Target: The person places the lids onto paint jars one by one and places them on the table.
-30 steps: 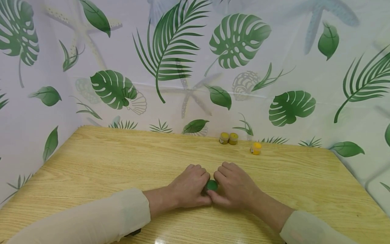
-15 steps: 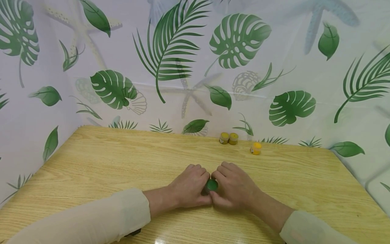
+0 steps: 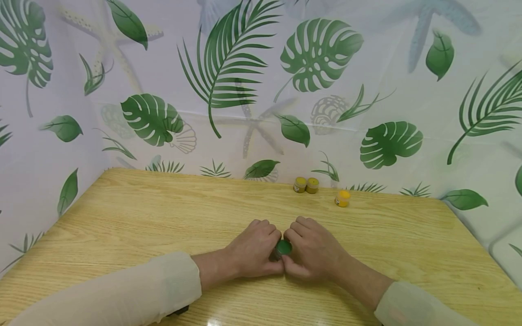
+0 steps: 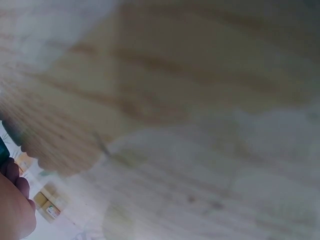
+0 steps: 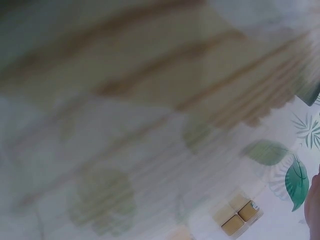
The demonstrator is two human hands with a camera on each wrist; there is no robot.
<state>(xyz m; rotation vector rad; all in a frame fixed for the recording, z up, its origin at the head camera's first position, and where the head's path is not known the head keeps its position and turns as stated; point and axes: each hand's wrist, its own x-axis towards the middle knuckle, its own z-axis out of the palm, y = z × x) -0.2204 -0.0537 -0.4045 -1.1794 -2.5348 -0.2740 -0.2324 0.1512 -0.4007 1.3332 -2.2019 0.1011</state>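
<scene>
A small paint jar with a green top point(image 3: 283, 247) stands between the two hands near the middle of the wooden table. My left hand point(image 3: 254, 249) grips it from the left, fingers curled round its far side and thumb along the near side. From the right, my right hand point(image 3: 316, 249) pinches the same jar, its thumb at the near edge of the top. Both hands nearly meet around it, so most of its sides are hidden. Each wrist view catches only part of a hand: the left hand point(image 4: 16, 205) at the lower left, the right hand point(image 5: 314, 210) at the right edge.
Toward the back of the wooden table point(image 3: 183, 203), two dark-yellow jars, a left one point(image 3: 299, 184) and a right one point(image 3: 312, 185), stand side by side. An orange-yellow jar point(image 3: 342, 198) is a little to their right. A leaf-print cloth point(image 3: 253, 108) hangs behind the table.
My right hand has shifted slightly left at the jar since the first frame, bringing its fingers closer to the left hand. The left hand and the yellow jars hold their places.
</scene>
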